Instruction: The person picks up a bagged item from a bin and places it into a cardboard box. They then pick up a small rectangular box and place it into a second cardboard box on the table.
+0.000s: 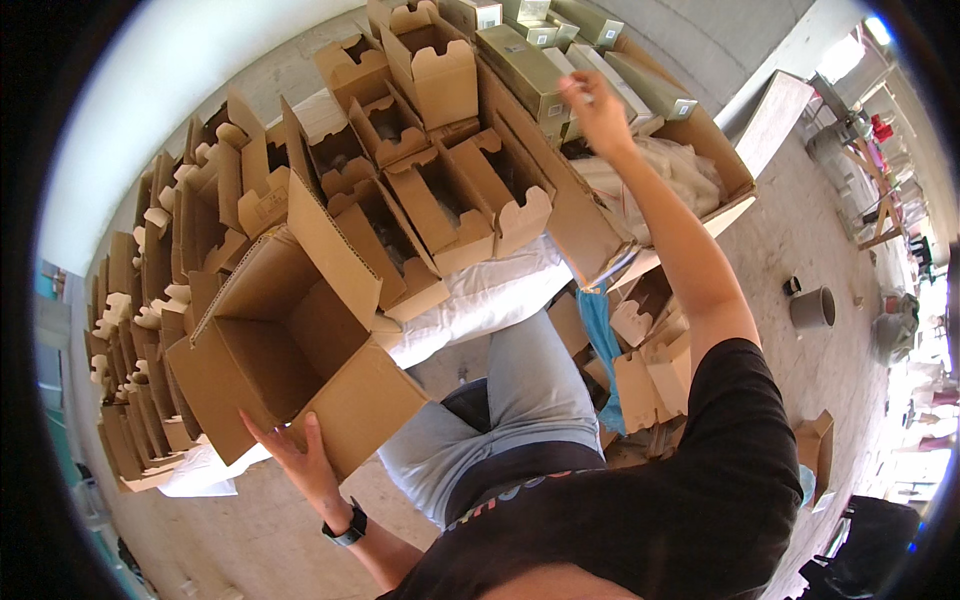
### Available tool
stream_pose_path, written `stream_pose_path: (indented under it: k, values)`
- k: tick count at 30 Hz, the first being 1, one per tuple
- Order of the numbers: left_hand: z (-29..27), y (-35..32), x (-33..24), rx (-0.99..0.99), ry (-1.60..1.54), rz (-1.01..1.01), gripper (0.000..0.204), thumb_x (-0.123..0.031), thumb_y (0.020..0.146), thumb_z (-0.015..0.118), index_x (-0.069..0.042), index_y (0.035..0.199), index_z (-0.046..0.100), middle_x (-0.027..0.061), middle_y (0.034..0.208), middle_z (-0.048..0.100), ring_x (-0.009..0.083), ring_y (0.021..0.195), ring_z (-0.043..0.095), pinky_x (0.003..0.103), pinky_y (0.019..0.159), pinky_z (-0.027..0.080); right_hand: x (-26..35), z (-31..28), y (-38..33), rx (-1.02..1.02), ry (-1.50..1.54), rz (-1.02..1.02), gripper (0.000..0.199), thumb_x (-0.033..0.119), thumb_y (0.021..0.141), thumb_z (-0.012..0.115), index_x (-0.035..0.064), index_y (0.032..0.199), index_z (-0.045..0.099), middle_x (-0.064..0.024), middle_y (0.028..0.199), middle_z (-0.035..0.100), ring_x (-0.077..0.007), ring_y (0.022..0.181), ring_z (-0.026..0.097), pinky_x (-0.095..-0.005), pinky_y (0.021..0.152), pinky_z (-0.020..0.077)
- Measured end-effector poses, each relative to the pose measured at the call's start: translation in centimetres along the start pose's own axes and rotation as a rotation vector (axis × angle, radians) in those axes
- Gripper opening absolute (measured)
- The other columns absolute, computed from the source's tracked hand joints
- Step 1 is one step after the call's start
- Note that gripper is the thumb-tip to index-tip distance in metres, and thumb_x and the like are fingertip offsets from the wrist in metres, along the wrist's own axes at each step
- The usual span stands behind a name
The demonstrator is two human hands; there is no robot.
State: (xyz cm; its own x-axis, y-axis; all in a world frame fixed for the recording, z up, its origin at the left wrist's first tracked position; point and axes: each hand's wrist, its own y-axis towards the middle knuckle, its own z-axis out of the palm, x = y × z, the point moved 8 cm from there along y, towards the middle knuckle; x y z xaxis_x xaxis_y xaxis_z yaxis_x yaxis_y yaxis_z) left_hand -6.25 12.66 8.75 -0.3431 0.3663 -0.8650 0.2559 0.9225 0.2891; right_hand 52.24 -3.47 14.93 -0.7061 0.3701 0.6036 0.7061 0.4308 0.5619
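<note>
My left hand (300, 462) grips the near corner of an open brown cardboard box (345, 270), thumb on one flap and fingers along the neighbouring flap. The box is tilted toward me and its inside looks bare. My right hand (602, 108) is stretched forward over a large carton (728, 160). Its fingers are curled in and slightly blurred, close to the end of a long olive-green box (520, 62). What they hold, if anything, cannot be made out. More olive-green boxes (650, 88) lie in that carton, beside translucent wrapping (660, 180).
Several narrow open brown boxes (430, 190) stand in rows ahead, on white sacking (480, 300). More such boxes (150, 340) fill the left side. Cardboard pieces (650, 380) and a blue bag (600, 350) are beside my right leg. A grey bucket (812, 308) stands at right.
</note>
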Motion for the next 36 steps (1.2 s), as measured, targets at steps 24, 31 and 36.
stream_pose_path:
  k: [24, 31, 36]
  values:
    - [0.4, -0.1, -0.8, 0.012, 0.066, 0.024, 0.083, -0.012, 0.091, 0.063, -0.008, 0.153, 0.009, 0.016, 0.156, 0.016, 0.0278, 0.137, 0.029, 0.043, 0.114, 0.022, -8.1, 0.7, 0.5, 0.054, -0.258, 0.103, 0.058, 0.036, 0.08, 0.07, 0.0062, 0.125, 0.046, -0.0197, 0.112, 0.06, -0.0371, 0.11, 0.056, -0.0468, 0.093, 0.0453]
    - [0.4, 0.9, 0.1, -0.039, -0.065, 0.028, 0.09, -0.015, 0.086, 0.07, -0.007, 0.152, 0.01, 0.0136, 0.157, 0.014, 0.0275, 0.14, 0.025, 0.044, 0.116, 0.019, -5.8, 0.2, 0.4, 0.043, -0.104, 0.114, 0.046, 0.025, 0.082, 0.068, 0.0039, 0.118, 0.051, -0.0187, 0.115, 0.058, -0.0375, 0.108, 0.056, -0.0458, 0.092, 0.0457]
    - [0.7, 2.8, 0.7, -0.053, -0.049, 0.091, 0.087, -0.015, 0.087, 0.07, -0.007, 0.152, 0.013, 0.0132, 0.157, 0.014, 0.0277, 0.142, 0.021, 0.046, 0.116, 0.019, -3.1, -1.9, 1.1, -0.218, -0.097, -0.12, 0.042, 0.02, 0.083, 0.066, 0.0029, 0.118, 0.051, -0.0192, 0.119, 0.054, -0.0378, 0.11, 0.051, -0.0446, 0.094, 0.044]
